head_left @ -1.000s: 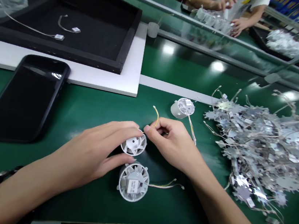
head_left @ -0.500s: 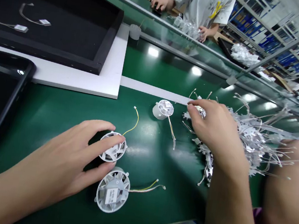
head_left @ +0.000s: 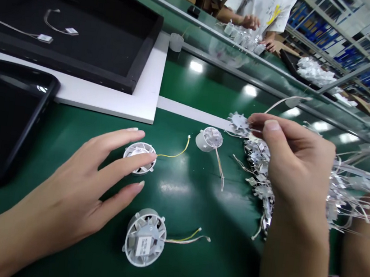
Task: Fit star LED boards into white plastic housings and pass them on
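My left hand (head_left: 97, 181) is spread over a small white round fan (head_left: 131, 150) with a yellow wire. One fingertip touches its top; the thumb stands apart from it. Below lies a larger white fan (head_left: 145, 238), label up, with its wires to the right. Between my hands, another white fan (head_left: 209, 139) rests tilted, its wires hanging toward me. My right hand (head_left: 293, 148) pinches the wire of a grey-white star-shaped fan part (head_left: 239, 124) just above the table. Beneath and beside that hand is a pile of similar wired parts (head_left: 261, 166), partly hidden by my forearm.
A black phone-like slab (head_left: 5, 128) lies at the left. Behind it, a black tray (head_left: 90, 53) holding wired pieces stands on a white board (head_left: 108, 103). Across the glass divider, a person's hands (head_left: 251, 22) are at a row of white parts. Another arm (head_left: 366, 235) shows at far right.
My right hand has come up from the pile with the star-shaped part. The small fan has shifted away from the larger one, and my left thumb has come off it. The person opposite moved a hand rightward.
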A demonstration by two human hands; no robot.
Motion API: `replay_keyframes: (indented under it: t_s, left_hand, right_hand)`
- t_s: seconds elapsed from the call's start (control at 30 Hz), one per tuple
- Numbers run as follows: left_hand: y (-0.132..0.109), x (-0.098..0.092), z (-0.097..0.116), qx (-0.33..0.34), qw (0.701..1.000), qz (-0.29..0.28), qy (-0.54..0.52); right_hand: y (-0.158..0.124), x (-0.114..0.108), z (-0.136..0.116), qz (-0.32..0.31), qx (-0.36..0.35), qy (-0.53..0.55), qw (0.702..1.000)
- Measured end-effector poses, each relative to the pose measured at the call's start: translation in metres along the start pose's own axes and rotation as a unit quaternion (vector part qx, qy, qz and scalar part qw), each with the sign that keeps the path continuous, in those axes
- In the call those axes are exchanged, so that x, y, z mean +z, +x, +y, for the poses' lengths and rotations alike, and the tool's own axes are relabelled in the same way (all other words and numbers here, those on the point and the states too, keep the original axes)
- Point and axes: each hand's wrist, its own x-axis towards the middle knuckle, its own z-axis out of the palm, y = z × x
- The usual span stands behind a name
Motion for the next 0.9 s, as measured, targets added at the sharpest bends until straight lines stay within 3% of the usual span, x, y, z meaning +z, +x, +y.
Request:
replay_keyframes:
  t_s: [0.07,0.13,0.23,0.37,0.47,0.63,0.73,0.9]
  left_hand:
    - [0.001,-0.003,0.002,-0.007,1.0,0.009,-0.005]
    - [0.001,-0.005,0.004,-0.022,0.999,0.023,-0.027]
    - [0.001,-0.008,0.006,-0.038,0.994,0.035,-0.099]
    - [0.002,-0.009,0.01,-0.063,0.98,0.032,-0.187]
    - [0.003,-0.01,0.013,-0.107,0.972,0.021,-0.208]
    - [0.006,-0.018,0.016,-0.21,0.919,0.001,-0.333]
    - [0.012,-0.024,0.015,-0.266,0.85,-0.025,-0.454]
    - [0.017,-0.029,0.013,-0.315,0.682,-0.117,-0.65]
  right_hand:
    - [-0.009,0.01,-0.014,-0.062,0.019,0.184,0.981]
    - [-0.018,0.02,-0.027,-0.177,0.047,0.302,0.936]
    - [-0.029,0.032,-0.043,-0.313,0.086,0.396,0.859]
    - [-0.036,0.039,-0.055,-0.384,0.123,0.45,0.797]
    - [-0.038,0.041,-0.057,-0.383,0.123,0.433,0.806]
    - [-0.041,0.042,-0.059,-0.34,-0.003,0.268,0.901]
    - [-0.042,0.042,-0.06,-0.317,-0.067,0.217,0.921]
    - [-0.042,0.042,-0.06,-0.344,-0.095,0.216,0.909]
